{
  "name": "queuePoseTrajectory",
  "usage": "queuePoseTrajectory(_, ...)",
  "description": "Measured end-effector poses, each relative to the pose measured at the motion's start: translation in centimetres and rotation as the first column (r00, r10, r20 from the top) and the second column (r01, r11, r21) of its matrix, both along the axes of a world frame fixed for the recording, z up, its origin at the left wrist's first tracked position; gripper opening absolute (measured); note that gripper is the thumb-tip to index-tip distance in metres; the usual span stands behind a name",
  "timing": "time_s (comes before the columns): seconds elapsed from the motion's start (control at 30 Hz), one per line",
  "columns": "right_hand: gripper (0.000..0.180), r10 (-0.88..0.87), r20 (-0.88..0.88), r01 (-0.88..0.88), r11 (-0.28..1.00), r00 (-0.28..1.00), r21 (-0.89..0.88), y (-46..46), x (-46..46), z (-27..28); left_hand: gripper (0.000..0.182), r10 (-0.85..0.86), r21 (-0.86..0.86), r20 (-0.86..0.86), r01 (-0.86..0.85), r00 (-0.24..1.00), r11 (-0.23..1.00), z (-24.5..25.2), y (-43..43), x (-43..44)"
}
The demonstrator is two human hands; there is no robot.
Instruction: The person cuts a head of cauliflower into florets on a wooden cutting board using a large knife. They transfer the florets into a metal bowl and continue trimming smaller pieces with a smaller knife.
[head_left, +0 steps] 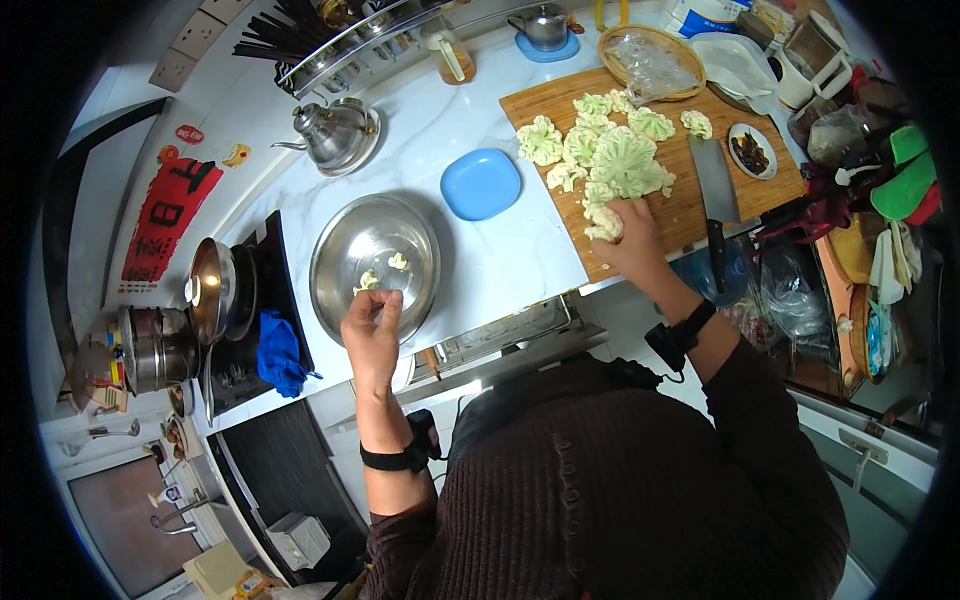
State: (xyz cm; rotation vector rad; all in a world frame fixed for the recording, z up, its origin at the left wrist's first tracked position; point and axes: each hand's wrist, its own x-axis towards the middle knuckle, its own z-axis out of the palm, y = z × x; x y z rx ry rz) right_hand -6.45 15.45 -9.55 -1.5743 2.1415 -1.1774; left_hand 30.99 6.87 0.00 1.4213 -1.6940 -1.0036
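Observation:
Over the near rim of a steel bowl [337,255] is my left hand [373,330], thumb and fingertips pinched together beside a small cauliflower floret [367,280]; whether it holds that piece I cannot tell. Another small floret [397,261] lies in the bowl. My right hand [634,240] grips a cauliflower piece [604,223] at the near left part of a wooden cutting board [679,217]. Larger cauliflower pieces [624,159] are spread over the board. A cleaver [714,180] lies right of them, its black handle past the board's near edge.
A blue plate [480,184] sits between bowl and board. Behind stand a steel kettle [330,139] and a wicker basket [694,56] with clear plastic. A small dish [771,161] of dark food is on the board's right. Left are a cooktop [247,375] and a blue cloth [279,356].

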Motion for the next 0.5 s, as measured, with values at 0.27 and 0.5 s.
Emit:
queuePoseTrajectory(0.27,0.034,0.051,0.977,-0.087,0.994,-0.207,-0.071,0.0,-1.1,3.6,0.016,-0.24,0.063,-0.18,0.255,0.954,0.965,0.2,0.7,-5.6)
queuePoseTrajectory(0.5,0.035,0.121,0.935,-0.436,0.86,-0.334,-0.266,-2.7,4.8,5.7,0.038,-0.437,-0.102,-0.066,0.429,0.897,0.897,3.9,1.6,-9.8)
